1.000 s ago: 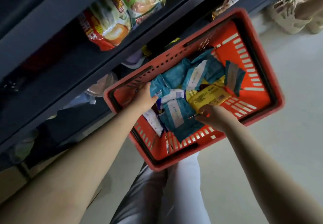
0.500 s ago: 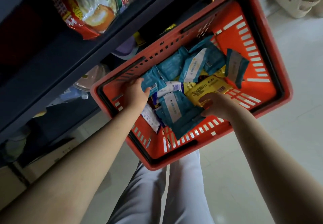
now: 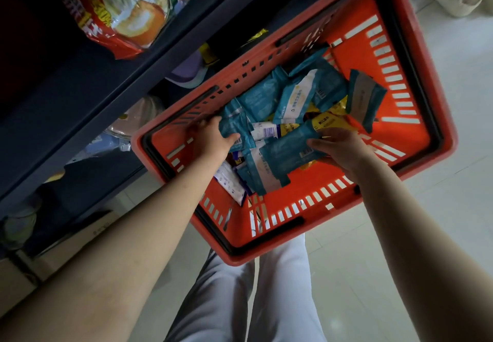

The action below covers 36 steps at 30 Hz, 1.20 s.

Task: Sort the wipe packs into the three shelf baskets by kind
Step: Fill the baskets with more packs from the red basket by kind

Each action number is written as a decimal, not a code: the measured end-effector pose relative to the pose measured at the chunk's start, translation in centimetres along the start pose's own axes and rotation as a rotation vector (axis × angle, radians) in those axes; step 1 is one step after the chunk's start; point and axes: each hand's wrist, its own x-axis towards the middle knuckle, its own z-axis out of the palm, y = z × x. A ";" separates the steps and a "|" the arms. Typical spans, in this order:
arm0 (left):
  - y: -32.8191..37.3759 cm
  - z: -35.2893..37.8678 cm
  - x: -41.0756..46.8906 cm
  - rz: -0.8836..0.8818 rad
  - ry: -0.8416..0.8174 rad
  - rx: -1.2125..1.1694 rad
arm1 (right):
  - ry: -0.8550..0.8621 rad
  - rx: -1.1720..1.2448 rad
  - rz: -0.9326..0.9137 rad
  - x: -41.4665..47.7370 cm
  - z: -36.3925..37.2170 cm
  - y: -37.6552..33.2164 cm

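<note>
Right hand off yellow pack, gripping teal pack; left hand too (second teal pack).

Daylight comes in from the right, where the pale floor is bright and close to washed out, while the dark shelf unit on the left sinks into deep shadow, its lower bays murky. The orange basket is vividly lit inside. Glossy snack bags at the top catch soft glare and look smeared. The left hand has blurred fingertips where it grips the small teal pack. The long teal pack held by the right hand is sharper, its barcode visible but its print unreadable. Wide-angle bending curves the shelf edges and stretches both forearms toward the lower corners
</note>
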 end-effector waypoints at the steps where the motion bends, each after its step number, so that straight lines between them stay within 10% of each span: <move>1: 0.2 0.1 -0.1 -0.002 0.025 0.001 | -0.001 -0.061 0.002 0.4 0.3 0.1; 5: 1.1 -0.2 -0.6 -0.008 0.082 0.045 | 0.057 -0.250 -0.062 0.8 1.4 0.1; 10: 2.0 -1.2 -2.4 0.054 0.098 0.106 | 0.112 0.067 -0.143 -1.6 0.9 -0.6; 19: 7.0 -9.9 -13.6 0.150 -0.012 -0.709 | 0.043 0.521 -0.314 -15.8 -3.9 -7.4; 36: 8.6 -37.5 -44.6 0.417 0.368 -1.239 | -0.525 0.460 -0.811 -50.2 3.3 -24.8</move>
